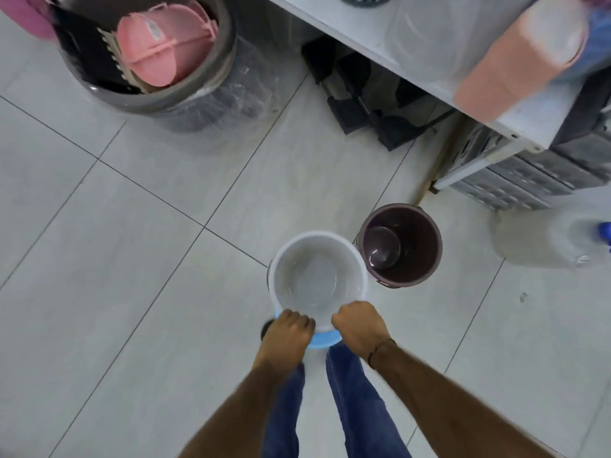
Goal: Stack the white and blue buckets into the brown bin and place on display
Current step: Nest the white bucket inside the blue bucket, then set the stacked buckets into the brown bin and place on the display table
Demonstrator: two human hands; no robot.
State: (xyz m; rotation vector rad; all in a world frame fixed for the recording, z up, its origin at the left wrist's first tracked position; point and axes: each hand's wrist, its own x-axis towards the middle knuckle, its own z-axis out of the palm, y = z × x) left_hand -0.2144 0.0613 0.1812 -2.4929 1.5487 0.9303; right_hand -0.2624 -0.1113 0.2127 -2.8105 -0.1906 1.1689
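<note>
Both forearms are extended downward from the camera. The left hand (288, 329) and the right hand (360, 327) are each closed over the near rim of the white bucket (317, 276), one at either side of the near edge.

The white bucket is seen to be nested in the blue bucket (325, 340), of which only a crescent of rim is visible beneath the hands. The pair is held, or rested, above the tiled floor (148, 259); which of the two cannot be determined. No contents are visible in the white bucket.

The brown bin (400, 246) stands upright on the floor just beside the white bucket, on the right. Only its own glossy bottom is visible inside; no contents are discernible.

Progress is judged as partial: white and blue are already stacked together, but the pair has not yet been lowered into the brown bin, and placement on display remains.

Farther off, a large grey tub (185, 97) is loaded with pink plastic items (158, 51), and a white shelf (380, 44) carries wrapped goods.
</note>
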